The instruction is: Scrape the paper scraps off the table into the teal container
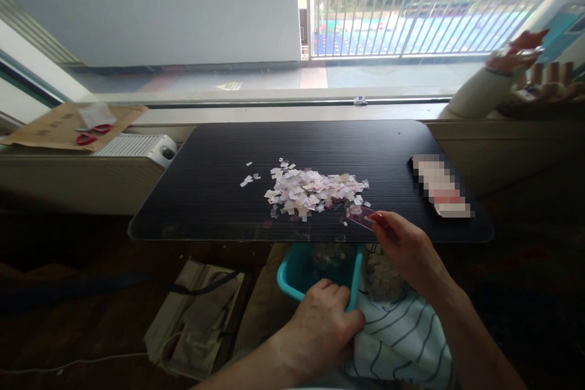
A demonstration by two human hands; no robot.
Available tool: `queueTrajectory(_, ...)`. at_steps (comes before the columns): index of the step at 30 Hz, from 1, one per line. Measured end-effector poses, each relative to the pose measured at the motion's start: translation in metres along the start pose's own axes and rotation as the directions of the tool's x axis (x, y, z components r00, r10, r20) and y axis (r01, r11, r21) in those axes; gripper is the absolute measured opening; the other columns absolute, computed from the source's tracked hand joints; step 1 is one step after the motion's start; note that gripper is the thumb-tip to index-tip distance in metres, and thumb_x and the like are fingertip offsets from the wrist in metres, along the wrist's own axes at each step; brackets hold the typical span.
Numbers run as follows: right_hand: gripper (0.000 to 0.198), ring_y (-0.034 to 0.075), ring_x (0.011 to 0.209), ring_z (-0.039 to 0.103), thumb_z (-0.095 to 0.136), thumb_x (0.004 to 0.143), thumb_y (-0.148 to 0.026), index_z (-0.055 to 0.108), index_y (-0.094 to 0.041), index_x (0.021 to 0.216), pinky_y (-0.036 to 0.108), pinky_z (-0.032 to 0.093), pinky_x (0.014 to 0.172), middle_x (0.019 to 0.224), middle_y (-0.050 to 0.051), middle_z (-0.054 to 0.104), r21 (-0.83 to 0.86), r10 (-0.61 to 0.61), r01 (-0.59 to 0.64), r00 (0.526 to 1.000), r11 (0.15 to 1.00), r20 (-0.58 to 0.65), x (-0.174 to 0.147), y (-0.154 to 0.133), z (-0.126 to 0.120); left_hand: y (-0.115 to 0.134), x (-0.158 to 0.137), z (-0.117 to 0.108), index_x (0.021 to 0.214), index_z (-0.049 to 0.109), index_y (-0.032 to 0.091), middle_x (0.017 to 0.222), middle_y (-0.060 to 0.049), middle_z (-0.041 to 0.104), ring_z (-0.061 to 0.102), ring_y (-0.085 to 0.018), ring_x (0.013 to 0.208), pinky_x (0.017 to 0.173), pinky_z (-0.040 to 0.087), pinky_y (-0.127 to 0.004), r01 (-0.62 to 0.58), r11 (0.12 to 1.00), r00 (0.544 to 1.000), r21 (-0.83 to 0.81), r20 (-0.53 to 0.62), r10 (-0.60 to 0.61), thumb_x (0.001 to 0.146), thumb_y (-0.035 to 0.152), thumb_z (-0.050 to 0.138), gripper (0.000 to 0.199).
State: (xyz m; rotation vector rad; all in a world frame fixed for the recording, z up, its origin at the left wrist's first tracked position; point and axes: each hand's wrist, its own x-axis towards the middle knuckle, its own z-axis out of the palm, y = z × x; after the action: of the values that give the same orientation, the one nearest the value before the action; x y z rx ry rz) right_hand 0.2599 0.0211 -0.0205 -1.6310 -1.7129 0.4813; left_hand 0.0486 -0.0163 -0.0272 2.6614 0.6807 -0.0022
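A heap of small pale paper pieces point(311, 189) lies on the dark tabletop point(205, 207), with a few loose bits to its left. My right hand point(406, 244) pinches a thin, clear pinkish plastic piece point(361, 217). The far end of that piece touches or nearly touches the heap's right edge. Below the table's front edge, my left hand point(320, 320) grips the near rim of a turquoise plastic basin point(287, 286). Some small, unclear pieces show inside the basin.
A phone-like object point(441, 187), blurred out, lies on the table's right. At the left, red-handled scissors point(94, 134) rest on brown paper point(46, 125). A white vase-like object point(479, 91) stands on the right sill. An open box point(196, 317) sits on the floor.
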Motion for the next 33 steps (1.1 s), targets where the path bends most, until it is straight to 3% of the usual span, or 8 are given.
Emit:
queueTrajectory(5, 0.014, 0.016, 0.081, 0.066, 0.053, 0.093, -0.027, 0.062, -0.023, 0.102, 0.026, 0.051, 0.073, 0.092, 0.001, 0.069, 0.042, -0.019, 0.015, 0.994, 0.999, 0.106, -0.007, 0.001, -0.003, -0.001, 0.003, -0.001, 0.081, 0.059, 0.019, 0.078, -0.005, 0.053, 0.050, -0.023, 0.074, 0.068, 0.040, -0.034, -0.014, 1.000, 1.000, 0.002, -0.002, 0.014, 0.082, 0.028, 0.063, 0.010)
queueTrajectory(11, 0.015, 0.017, 0.081, 0.065, 0.052, 0.093, -0.028, 0.062, -0.021, 0.102, 0.028, 0.051, 0.075, 0.095, 0.003, 0.069, 0.035, 0.014, -0.015, 1.000, 0.999, 0.010, -0.006, 0.005, -0.001, -0.001, 0.005, -0.002, 0.080, 0.058, 0.020, 0.079, -0.005, 0.054, 0.050, -0.023, 0.075, 0.068, 0.040, -0.035, -0.007, 1.000, 1.000, 0.006, 0.000, 0.007, 0.080, 0.027, 0.064, 0.009)
queueTrajectory(17, 0.014, 0.016, 0.083, 0.065, 0.052, 0.093, -0.028, 0.062, -0.022, 0.102, 0.026, 0.052, 0.073, 0.094, 0.002, 0.069, 0.086, 0.007, -0.023, 0.983, 0.996, 0.184, -0.014, -0.004, -0.004, 0.000, 0.004, -0.005, 0.081, 0.058, 0.020, 0.079, -0.005, 0.054, 0.050, -0.023, 0.074, 0.068, 0.040, -0.035, -0.001, 1.000, 1.000, 0.006, 0.013, 0.001, 0.080, 0.027, 0.062, 0.008)
queueTrajectory(21, 0.016, 0.018, 0.080, 0.065, 0.052, 0.092, -0.029, 0.062, -0.021, 0.102, 0.028, 0.052, 0.072, 0.094, 0.004, 0.070, 0.043, 0.034, -0.039, 0.993, 0.998, 0.113, -0.016, -0.006, -0.008, -0.001, 0.003, -0.007, 0.082, 0.058, 0.020, 0.081, -0.005, 0.054, 0.050, -0.023, 0.076, 0.069, 0.040, -0.035, 0.001, 1.000, 1.000, -0.002, 0.014, -0.001, 0.082, 0.029, 0.062, 0.009)
queueTrajectory(26, 0.015, 0.017, 0.078, 0.065, 0.053, 0.092, -0.029, 0.063, -0.022, 0.099, 0.027, 0.053, 0.070, 0.091, 0.003, 0.070, 0.063, 0.027, -0.038, 0.986, 0.997, 0.165, -0.012, -0.003, -0.006, -0.001, 0.004, -0.008, 0.081, 0.058, 0.020, 0.080, -0.005, 0.054, 0.050, -0.023, 0.075, 0.069, 0.040, -0.035, 0.001, 1.000, 1.000, 0.004, 0.008, -0.001, 0.082, 0.029, 0.062, 0.010)
queueTrajectory(30, 0.015, 0.018, 0.082, 0.065, 0.050, 0.092, -0.027, 0.062, -0.021, 0.100, 0.028, 0.052, 0.075, 0.093, 0.004, 0.069, 0.059, 0.012, -0.017, 0.997, 0.998, 0.079, -0.004, -0.007, 0.001, -0.001, 0.004, -0.004, 0.080, 0.058, 0.020, 0.078, -0.005, 0.054, 0.050, -0.023, 0.074, 0.067, 0.040, -0.035, 0.003, 1.000, 1.000, 0.009, 0.006, -0.003, 0.081, 0.029, 0.063, 0.010)
queueTrajectory(33, 0.014, 0.017, 0.079, 0.065, 0.051, 0.092, -0.025, 0.062, -0.022, 0.099, 0.026, 0.052, 0.072, 0.089, 0.002, 0.069, 0.064, -0.008, -0.004, 0.982, 0.998, 0.187, -0.006, -0.015, 0.001, -0.001, 0.002, -0.002, 0.080, 0.058, 0.020, 0.078, -0.005, 0.054, 0.050, -0.023, 0.074, 0.068, 0.040, -0.035, 0.007, 1.000, 1.000, 0.011, -0.011, -0.007, 0.080, 0.029, 0.063, 0.010)
